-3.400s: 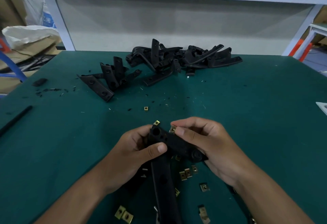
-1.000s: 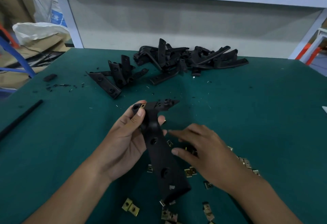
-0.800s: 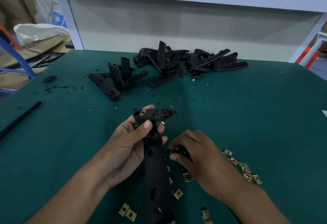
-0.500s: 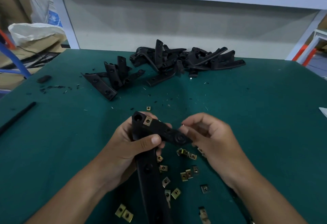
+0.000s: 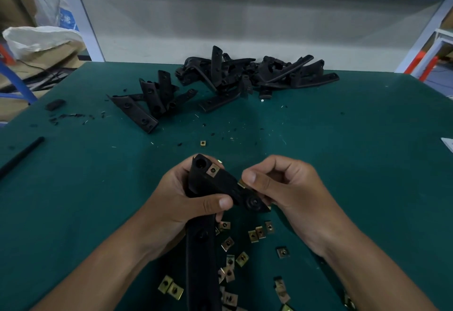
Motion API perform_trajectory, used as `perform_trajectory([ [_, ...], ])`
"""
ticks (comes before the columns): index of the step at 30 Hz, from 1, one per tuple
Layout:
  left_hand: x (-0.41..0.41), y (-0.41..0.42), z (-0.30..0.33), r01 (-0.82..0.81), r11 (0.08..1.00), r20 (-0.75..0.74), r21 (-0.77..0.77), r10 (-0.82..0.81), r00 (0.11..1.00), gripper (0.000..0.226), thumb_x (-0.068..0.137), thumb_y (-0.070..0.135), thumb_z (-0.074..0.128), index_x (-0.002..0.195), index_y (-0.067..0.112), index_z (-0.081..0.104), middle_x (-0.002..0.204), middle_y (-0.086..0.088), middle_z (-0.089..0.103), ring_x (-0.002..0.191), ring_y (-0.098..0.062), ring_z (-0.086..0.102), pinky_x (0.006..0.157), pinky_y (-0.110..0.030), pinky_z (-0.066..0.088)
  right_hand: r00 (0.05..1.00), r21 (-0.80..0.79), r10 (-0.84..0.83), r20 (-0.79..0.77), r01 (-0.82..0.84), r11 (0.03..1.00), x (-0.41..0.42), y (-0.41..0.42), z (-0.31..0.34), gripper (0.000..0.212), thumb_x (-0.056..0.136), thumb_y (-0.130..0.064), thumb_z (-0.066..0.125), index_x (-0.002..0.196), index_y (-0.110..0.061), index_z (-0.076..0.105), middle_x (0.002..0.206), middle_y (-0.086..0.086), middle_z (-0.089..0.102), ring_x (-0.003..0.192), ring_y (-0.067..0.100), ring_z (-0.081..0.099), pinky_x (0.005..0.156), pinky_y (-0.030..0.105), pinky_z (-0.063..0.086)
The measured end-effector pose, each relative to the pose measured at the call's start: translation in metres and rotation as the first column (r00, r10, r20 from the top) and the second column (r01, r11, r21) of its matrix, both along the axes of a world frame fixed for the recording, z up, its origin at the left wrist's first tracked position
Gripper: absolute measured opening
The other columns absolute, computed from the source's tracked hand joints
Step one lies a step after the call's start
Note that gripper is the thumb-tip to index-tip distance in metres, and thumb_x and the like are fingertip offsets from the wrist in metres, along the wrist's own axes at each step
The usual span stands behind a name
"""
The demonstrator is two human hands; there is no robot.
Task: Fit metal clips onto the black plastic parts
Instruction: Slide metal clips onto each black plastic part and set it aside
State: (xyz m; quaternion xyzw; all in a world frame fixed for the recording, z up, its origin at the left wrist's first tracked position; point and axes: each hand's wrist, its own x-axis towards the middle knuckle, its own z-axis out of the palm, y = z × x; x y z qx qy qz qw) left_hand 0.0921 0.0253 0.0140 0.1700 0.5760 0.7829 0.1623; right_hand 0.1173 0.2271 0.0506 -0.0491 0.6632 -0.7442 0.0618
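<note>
My left hand (image 5: pixel 186 200) grips an L-shaped black plastic part (image 5: pixel 215 188) over the near middle of the green table; its long arm runs down towards me. One brass-coloured metal clip (image 5: pixel 212 170) sits on the part's short arm near the corner hole. My right hand (image 5: pixel 284 183) pinches a second metal clip (image 5: pixel 242 183) between thumb and fingers against the upper edge of the short arm. Several loose metal clips (image 5: pixel 255 234) lie scattered on the table below my hands.
A large pile of black plastic parts (image 5: pixel 245 75) lies at the table's far middle, a smaller group of parts (image 5: pixel 149 102) to its left. One stray clip (image 5: pixel 202 143) lies ahead of my hands. A black rod (image 5: pixel 22 156) lies at the left edge.
My right hand picked a clip from the scattered ones and brought it up to the part's short arm. My left hand turned the part and drew it nearer.
</note>
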Motion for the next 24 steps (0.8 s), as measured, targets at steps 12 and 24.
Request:
perform_trajectory([
  [12, 0.0020, 0.0009, 0.0018, 0.007, 1.000, -0.001, -0.018, -0.007, 1.000, 0.043, 0.063, 0.023, 0.096, 0.093, 0.019, 0.065, 0.071, -0.008, 0.063, 0.058, -0.021, 0.059, 0.057, -0.029, 0.053, 1.000, 0.031, -0.022, -0.012, 0.022, 0.999, 0.0015, 0.0000, -0.0001, 0.006, 0.071, -0.029, 0.079, 0.069, -0.023, 0.077, 0.063, -0.006, 0.070, 0.054, 0.000, 0.061, 0.056, 0.010, 0.047],
  [24, 0.0005, -0.0029, 0.0016, 0.019, 1.000, -0.015, 0.020, -0.018, 1.000, 0.040, 0.072, 0.024, 0.092, 0.099, 0.018, 0.064, 0.083, -0.008, 0.067, 0.063, -0.020, 0.060, 0.063, -0.030, 0.053, 0.999, 0.121, -0.011, -0.043, 0.016, 0.992, -0.0009, 0.0024, -0.0009, 0.016, 0.082, -0.032, 0.074, 0.090, -0.019, 0.080, 0.097, 0.006, 0.079, 0.088, 0.022, 0.074, 0.076, 0.021, 0.058],
])
